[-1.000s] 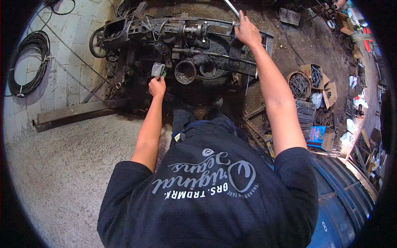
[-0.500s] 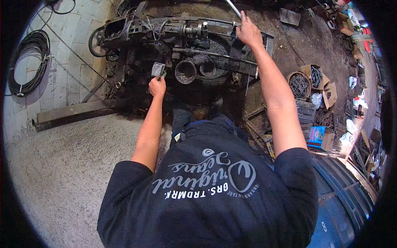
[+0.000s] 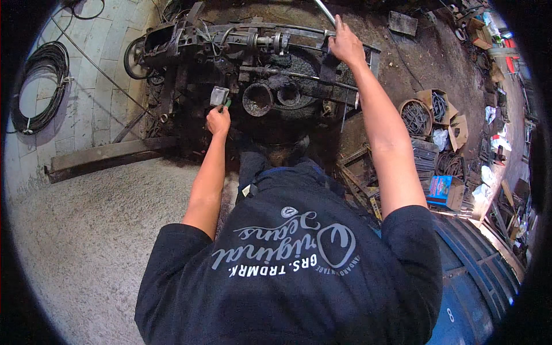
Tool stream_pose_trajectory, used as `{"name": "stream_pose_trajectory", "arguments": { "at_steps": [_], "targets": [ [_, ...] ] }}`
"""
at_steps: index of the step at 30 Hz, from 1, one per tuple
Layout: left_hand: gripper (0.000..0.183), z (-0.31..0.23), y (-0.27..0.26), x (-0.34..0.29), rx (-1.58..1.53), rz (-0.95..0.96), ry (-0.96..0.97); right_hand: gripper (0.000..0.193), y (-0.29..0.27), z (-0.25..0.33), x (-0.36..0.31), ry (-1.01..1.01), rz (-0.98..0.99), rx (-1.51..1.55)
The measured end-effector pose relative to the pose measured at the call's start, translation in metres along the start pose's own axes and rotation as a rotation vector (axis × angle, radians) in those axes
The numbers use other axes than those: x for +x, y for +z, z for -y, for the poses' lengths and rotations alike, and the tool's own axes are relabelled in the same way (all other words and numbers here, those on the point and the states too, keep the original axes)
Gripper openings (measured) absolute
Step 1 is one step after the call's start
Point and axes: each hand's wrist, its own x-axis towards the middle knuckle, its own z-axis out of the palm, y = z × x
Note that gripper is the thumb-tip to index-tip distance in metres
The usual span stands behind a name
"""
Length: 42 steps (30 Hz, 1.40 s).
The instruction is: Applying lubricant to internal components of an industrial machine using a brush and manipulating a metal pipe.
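Observation:
My left hand (image 3: 218, 121) is closed around a small green handle (image 3: 227, 104), just below a grey box-shaped fitting (image 3: 219, 96) at the near side of a greasy machine with long rails (image 3: 299, 75). Farther off to the right, my right hand (image 3: 347, 45) is on the near end of a bright metal bar (image 3: 326, 10) that slants away toward the top of the view. Its fingers look curled over the bar, though they partly hide it. Beneath this hand a dark block (image 3: 329, 68) sits across the rails. Between my hands are two round cups (image 3: 257, 100) with dark, grainy stuff in and around them.
A coil of black cable (image 3: 39, 86) lies on the tiles at left. A long steel beam (image 3: 109, 154) edges the rough pale floor. To the right stand a round tub of metal pieces (image 3: 415, 118), cardboard boxes (image 3: 458, 133) and a blue ribbed drum (image 3: 460, 276).
The round part on the machine's spindle looks slightly different. Both hands stay in practically the same places, with the same holds.

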Motion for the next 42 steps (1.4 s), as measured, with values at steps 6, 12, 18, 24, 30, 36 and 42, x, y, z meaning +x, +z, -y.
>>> {"name": "stream_pose_trajectory", "arguments": {
  "at_steps": [6,12,18,24,30,36,42],
  "targets": [
    [0.034,-0.003,0.000,0.001,0.015,0.020,-0.012,0.069,0.002,0.000,0.000,-0.005,-0.028,0.002],
    [0.034,-0.004,-0.001,-0.001,-0.011,0.011,0.003,0.069,0.001,-0.004,-0.001,0.005,-0.017,-0.006],
    [0.035,-0.010,-0.005,-0.005,0.012,0.047,-0.056,0.063,0.008,-0.034,-0.011,0.066,-0.084,0.119],
    [0.037,0.000,-0.004,0.002,0.287,0.363,-0.216,0.054,0.015,-0.055,-0.021,0.069,-0.072,0.190],
    [0.036,0.018,0.028,0.015,0.400,0.494,-0.241,0.051,0.012,-0.061,-0.033,0.045,-0.116,0.224],
    [0.033,0.068,0.074,0.000,0.271,0.457,-0.221,0.047,0.007,-0.055,-0.036,0.038,-0.108,0.201],
    [0.033,0.081,0.112,0.009,0.222,0.388,-0.257,0.046,0.001,-0.049,-0.034,0.050,-0.074,0.173]
  ]
}}
